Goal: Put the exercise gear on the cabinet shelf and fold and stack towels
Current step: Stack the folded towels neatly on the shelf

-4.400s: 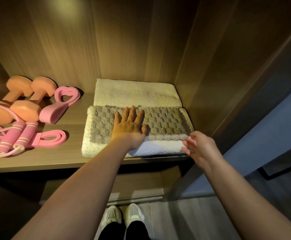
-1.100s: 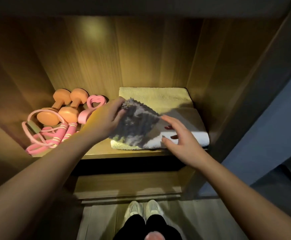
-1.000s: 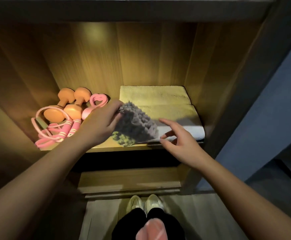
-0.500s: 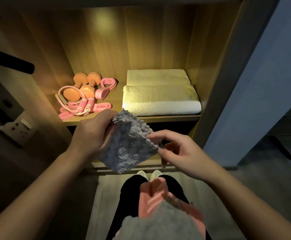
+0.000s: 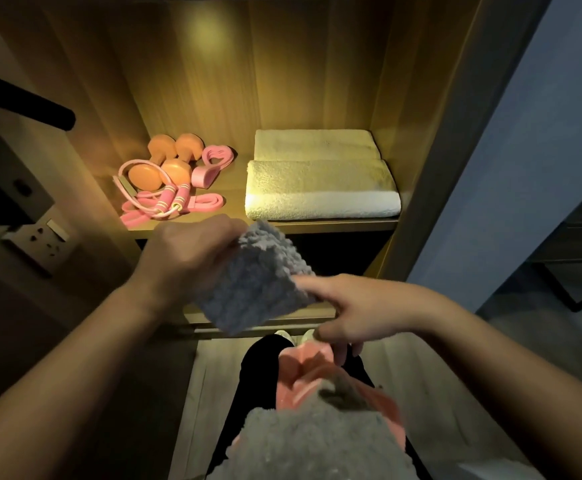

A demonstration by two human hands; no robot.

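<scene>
Small grey towel (image 5: 255, 285), folded to a rough square and held tilted in mid-air in front of the cabinet. The left hand (image 5: 185, 261) grips its upper left corner, fingers curled round the cloth. The right hand (image 5: 359, 313) lays a straight index finger (image 5: 317, 284) on the towel's right corner; the thumb sits below, clear of the cloth, and the other fingers hang loosely bent, holding nothing.

Just beyond and above the grip runs the lit shelf (image 5: 317, 224). To the right of the grip it carries a folded cream towel (image 5: 320, 192) at its front edge, with a second cream towel (image 5: 314, 143) touching it behind. To the left of the grip lie two orange dumbbells (image 5: 175, 168), a pink skipping rope (image 5: 166, 199) looped over them, a pink heart-shaped loop (image 5: 215, 157) and a flat pink band (image 5: 206, 202).

Below the grip, close to the camera, are a grey cloth (image 5: 310, 445) and a pink cloth (image 5: 303, 372) (both blurred).
</scene>
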